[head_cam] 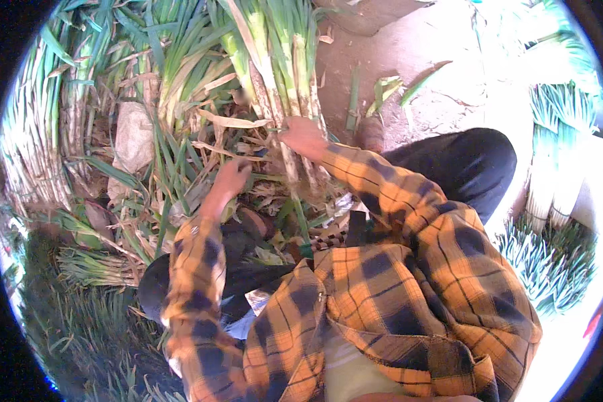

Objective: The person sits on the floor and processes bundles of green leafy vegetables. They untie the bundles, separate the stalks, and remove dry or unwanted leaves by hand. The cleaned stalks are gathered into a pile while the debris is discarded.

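My right hand (pixel 304 136) is closed around the pale lower stems of large green onions (pixel 261 80), which lie with their leaves pointing away from me. Below that hand, a white stalk (pixel 290 166) runs down toward my lap. My left hand (pixel 232 177) is lower and to the left, with its fingers curled over the loose leaves. Whether anything is pinched in it cannot be made out. Dry, straw-coloured leaves (pixel 236 122) stretch across the gap between both hands.
More green onions (pixel 40 125) are stacked at the left, beside a pale sack-like lump (pixel 132 135). Peeled leaf scraps (pixel 176 193) litter the ground around my legs. Bundled onions (pixel 555 161) stand at the far right. A cut green leaf (pixel 424 83) lies on bare soil ahead.
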`<state>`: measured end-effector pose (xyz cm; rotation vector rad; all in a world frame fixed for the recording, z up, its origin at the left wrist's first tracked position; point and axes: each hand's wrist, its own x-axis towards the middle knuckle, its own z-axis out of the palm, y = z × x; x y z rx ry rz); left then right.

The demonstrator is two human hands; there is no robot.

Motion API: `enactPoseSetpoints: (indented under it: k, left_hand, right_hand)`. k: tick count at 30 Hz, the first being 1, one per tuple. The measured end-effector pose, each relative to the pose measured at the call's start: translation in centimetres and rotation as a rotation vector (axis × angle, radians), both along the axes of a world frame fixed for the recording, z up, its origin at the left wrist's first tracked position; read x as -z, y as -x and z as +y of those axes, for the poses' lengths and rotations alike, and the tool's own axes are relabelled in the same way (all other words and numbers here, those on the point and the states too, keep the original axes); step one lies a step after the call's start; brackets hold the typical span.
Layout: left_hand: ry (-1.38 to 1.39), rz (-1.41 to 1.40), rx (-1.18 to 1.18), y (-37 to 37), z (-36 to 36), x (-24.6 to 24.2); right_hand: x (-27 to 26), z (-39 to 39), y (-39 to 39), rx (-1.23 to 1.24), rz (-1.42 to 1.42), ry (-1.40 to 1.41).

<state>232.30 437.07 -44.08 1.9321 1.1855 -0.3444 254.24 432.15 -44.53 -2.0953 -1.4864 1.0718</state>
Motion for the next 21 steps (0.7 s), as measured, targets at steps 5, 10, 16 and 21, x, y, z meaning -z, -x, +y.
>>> enactPoseSetpoints:
  k: [5, 10, 16, 21]
  left_hand:
    - [0.521, -0.530, -0.962, -5.7, 2.4, 2.8]
    - [0.978, -1.081, -1.269, -9.6, 0.3, 4.6]
    - [0.745, -1.019, -1.266, -9.7, -0.8, 6.0]
    - [0.655, -0.868, -1.327, -8.8, -2.6, 8.6]
  right_hand:
    - [-5.2, 1.7, -1.4, 0.174, 0.127, -0.001]
    - [-7.7, 2.7, -0.4, 0.184, 0.187, -0.107]
    - [-4.5, 2.6, -0.1, 0.201, 0.184, 0.026]
    - [0.6, 0.8, -0.3, -0.015, 0.132, 0.043]
